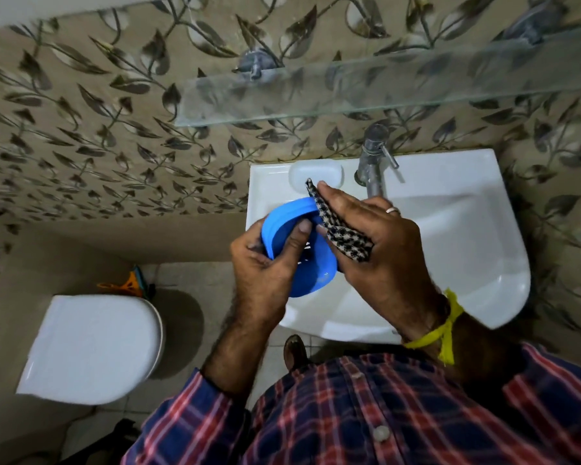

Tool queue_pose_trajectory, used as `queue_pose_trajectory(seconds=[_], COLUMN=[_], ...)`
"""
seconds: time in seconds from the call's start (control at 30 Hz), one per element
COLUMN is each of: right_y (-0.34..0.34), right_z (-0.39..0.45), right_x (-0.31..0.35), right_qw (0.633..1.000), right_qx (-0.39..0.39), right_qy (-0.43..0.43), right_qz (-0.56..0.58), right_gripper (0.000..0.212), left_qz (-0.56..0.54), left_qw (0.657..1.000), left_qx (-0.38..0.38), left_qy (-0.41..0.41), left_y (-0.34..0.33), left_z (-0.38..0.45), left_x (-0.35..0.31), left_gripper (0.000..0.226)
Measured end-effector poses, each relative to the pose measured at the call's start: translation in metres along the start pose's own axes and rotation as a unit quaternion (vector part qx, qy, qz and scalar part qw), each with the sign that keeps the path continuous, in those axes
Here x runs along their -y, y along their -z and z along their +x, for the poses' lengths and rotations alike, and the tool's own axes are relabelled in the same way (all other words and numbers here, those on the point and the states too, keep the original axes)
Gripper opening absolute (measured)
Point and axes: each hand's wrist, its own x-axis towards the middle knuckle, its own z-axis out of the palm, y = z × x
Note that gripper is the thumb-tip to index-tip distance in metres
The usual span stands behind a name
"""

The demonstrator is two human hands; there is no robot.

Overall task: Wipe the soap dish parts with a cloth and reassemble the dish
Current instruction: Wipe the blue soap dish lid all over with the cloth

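Soap dish parts point(311, 266), two blue plastic pieces nested loosely together, are held above the left side of the white sink point(467, 250). One has slots cut through it, seen just past the thumb. The left hand point(265, 260) has its grip clamped on them, thumb pressed on the inner face and fingers curled behind the rim. The right hand point(376, 243) presses a black-and-white checked cloth point(341, 231) against the upper edge of the blue plastic, its grip closed on the cloth with the fabric running under the fingers and poking out above the fingertips. That hand wears a ring, and a yellow thread is tied at the wrist. Behind the hands a metal tap point(373, 169) stands on the sink's back ledge beside a moulded soap recess point(316, 174). A glass shelf point(366, 92) is fixed to the leaf-patterned wall above, and a closed white toilet point(91, 347) sits to the left.
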Motion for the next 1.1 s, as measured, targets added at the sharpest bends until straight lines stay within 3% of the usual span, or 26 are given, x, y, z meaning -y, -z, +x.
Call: queue_pose_trajectory(seconds=[0.1,0.3,0.37,0.5,0.63,0.77,0.97,1.1], right_y=[0.002,0.0,0.0,0.01,0.006,0.011,0.004,0.003], right_z=[0.006,0.012,0.005,0.002,0.003,0.001,0.002,0.009], right_x=[-0.008,-0.002,0.001,-0.007,-0.003,-0.009,-0.002,-0.011], right_qw=[1.0,0.993,0.991,0.992,0.991,0.992,0.991,0.996], right_qx=[-0.008,0.034,0.043,0.071,0.08,0.077,0.066,0.052], right_qy=[0.008,0.09,0.103,0.071,0.075,0.069,0.091,0.052], right_qz=[0.009,-0.064,-0.072,-0.071,-0.07,-0.074,-0.075,-0.044], right_gripper=[0.042,0.038,0.041,0.047,0.046,0.048,0.045,0.045], left_qz=[-0.006,0.211,0.214,0.255,0.263,0.295,0.273,0.251], left_qw=[0.999,0.965,0.966,0.961,0.962,0.946,0.953,0.959], left_qx=[0.037,0.156,0.143,0.094,0.058,0.078,0.05,0.062], left_qy=[0.039,0.015,-0.008,-0.045,-0.049,-0.112,-0.126,-0.116], left_y=[-0.004,-0.001,0.0,0.0,0.004,0.01,0.014,0.012], left_z=[0.002,0.032,0.029,0.015,0.024,0.025,0.03,0.024], left_x=[-0.005,-0.023,-0.026,-0.022,-0.022,-0.028,-0.027,-0.025], left_gripper=[0.023,0.041,0.047,0.031,0.038,0.023,0.024,0.021])
